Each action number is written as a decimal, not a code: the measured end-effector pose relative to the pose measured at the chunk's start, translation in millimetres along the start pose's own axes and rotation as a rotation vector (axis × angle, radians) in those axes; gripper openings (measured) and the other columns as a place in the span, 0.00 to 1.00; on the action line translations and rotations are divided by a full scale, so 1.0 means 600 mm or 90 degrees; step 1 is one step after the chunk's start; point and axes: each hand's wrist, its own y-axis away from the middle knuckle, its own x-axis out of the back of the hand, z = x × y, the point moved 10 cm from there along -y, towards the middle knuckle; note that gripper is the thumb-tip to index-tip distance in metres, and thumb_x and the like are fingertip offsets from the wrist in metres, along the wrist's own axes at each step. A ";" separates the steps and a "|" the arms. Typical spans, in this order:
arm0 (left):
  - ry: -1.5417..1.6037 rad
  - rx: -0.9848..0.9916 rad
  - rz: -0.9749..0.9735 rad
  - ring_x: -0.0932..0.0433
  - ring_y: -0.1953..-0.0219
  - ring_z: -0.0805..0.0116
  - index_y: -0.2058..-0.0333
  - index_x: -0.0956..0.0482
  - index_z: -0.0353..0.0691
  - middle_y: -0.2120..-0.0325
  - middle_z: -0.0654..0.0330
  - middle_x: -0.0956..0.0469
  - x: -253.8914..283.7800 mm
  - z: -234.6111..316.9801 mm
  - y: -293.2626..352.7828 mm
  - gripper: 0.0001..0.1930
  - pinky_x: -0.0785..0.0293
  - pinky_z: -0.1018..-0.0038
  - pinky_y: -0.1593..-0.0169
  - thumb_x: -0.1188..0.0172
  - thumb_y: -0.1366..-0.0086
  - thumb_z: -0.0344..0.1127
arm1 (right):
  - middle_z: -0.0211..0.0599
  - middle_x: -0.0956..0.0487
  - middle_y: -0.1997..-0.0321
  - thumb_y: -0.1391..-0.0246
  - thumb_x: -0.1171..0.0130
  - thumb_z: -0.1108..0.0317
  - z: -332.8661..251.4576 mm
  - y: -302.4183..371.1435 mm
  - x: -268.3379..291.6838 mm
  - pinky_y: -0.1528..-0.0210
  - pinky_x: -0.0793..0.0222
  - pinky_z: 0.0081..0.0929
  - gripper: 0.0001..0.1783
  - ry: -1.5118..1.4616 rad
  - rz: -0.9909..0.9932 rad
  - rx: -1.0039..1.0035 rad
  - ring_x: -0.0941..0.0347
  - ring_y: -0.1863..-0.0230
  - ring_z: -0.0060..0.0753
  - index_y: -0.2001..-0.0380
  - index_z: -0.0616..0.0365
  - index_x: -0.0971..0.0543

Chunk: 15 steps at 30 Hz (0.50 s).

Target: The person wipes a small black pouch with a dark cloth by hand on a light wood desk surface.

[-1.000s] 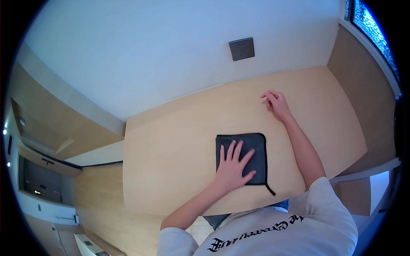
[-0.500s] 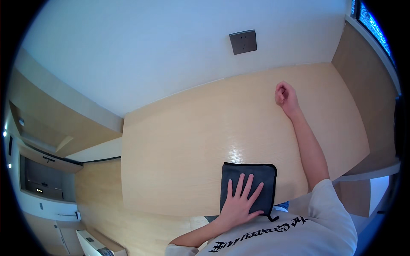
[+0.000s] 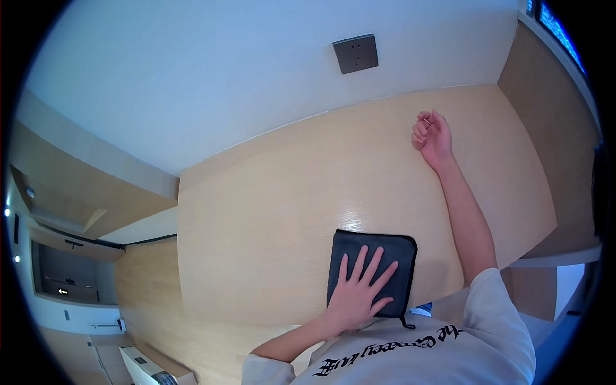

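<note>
Left hand: palm-down bare left hand (image 3: 354, 301), fingers spread flat on a dark grey, square fabric piece with black edging (image 3: 394, 282); pressing, not clenched, no pinch visible.
Fabric piece: near edge of the light wood-grain tabletop (image 3: 269, 237), close to the pale grey printed T-shirt (image 3: 410, 359); thin black cord loop (image 3: 409, 326) at its near right corner.
Right hand: bare right hand (image 3: 434, 138), far side of tabletop, fingers loosely curled, nothing seen in it; forearm appears to rest on the wood.
Slip risk: fabric piece could slide off the edge if pulled nearer; cause would be its closeness to that edge.
Grip risk: fabric could stay behind or bunch up if the palm shifts; cause, flat pressure only.
Snag risk: cord loop could catch on the T-shirt; cause, loop right beside it.
Crowding risk: right forearm could block a sideways move to the right.
Fabric as container: folded cloth or flat pouch, can't tell; no contents visible.
Lower-left container: pale, box-like unit (image 3: 138, 362), dark item at its near end; inside or on top, can't tell.
</note>
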 end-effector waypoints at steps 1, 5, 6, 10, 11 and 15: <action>0.005 0.000 0.014 0.54 0.29 0.39 0.31 0.42 0.55 0.29 0.48 0.52 0.006 0.000 -0.002 0.39 0.56 0.36 0.34 0.44 0.37 0.60 | 0.26 0.37 0.83 0.34 0.54 0.52 0.001 0.011 -0.003 0.77 0.45 0.20 0.19 0.002 0.005 0.001 0.43 0.80 0.22 0.65 0.57 0.25; -0.022 0.000 0.068 0.54 0.29 0.40 0.31 0.42 0.55 0.29 0.48 0.52 0.030 -0.033 -0.070 0.39 0.57 0.37 0.33 0.43 0.38 0.59 | 0.26 0.37 0.82 0.35 0.52 0.53 -0.013 0.014 -0.005 0.76 0.44 0.21 0.18 -0.095 0.049 0.000 0.43 0.79 0.23 0.65 0.58 0.25; -0.024 0.001 0.080 0.55 0.29 0.40 0.31 0.43 0.55 0.29 0.48 0.52 0.031 -0.043 -0.086 0.39 0.57 0.37 0.33 0.43 0.38 0.59 | 0.27 0.38 0.82 0.36 0.51 0.53 -0.012 0.018 0.002 0.76 0.44 0.22 0.18 -0.148 0.049 -0.001 0.43 0.79 0.23 0.65 0.58 0.25; -0.079 0.017 0.132 0.55 0.28 0.40 0.31 0.43 0.55 0.29 0.49 0.51 0.045 -0.096 -0.175 0.38 0.57 0.37 0.33 0.46 0.37 0.60 | 0.27 0.38 0.81 0.37 0.51 0.53 -0.017 0.017 0.017 0.75 0.44 0.23 0.18 -0.230 0.066 -0.001 0.43 0.79 0.24 0.64 0.58 0.25; -0.100 0.027 0.149 0.54 0.29 0.40 0.31 0.43 0.55 0.30 0.49 0.50 0.050 -0.111 -0.195 0.38 0.57 0.37 0.33 0.47 0.36 0.61 | 0.27 0.38 0.81 0.37 0.51 0.53 -0.015 0.017 0.015 0.75 0.44 0.23 0.18 -0.230 0.065 -0.001 0.43 0.79 0.24 0.64 0.58 0.25; -0.123 0.075 0.217 0.53 0.29 0.41 0.32 0.41 0.55 0.30 0.48 0.48 0.064 -0.174 -0.276 0.36 0.58 0.39 0.32 0.51 0.34 0.62 | 0.27 0.39 0.81 0.37 0.51 0.53 -0.009 0.019 0.009 0.75 0.44 0.24 0.18 -0.213 0.063 -0.010 0.43 0.79 0.25 0.63 0.58 0.26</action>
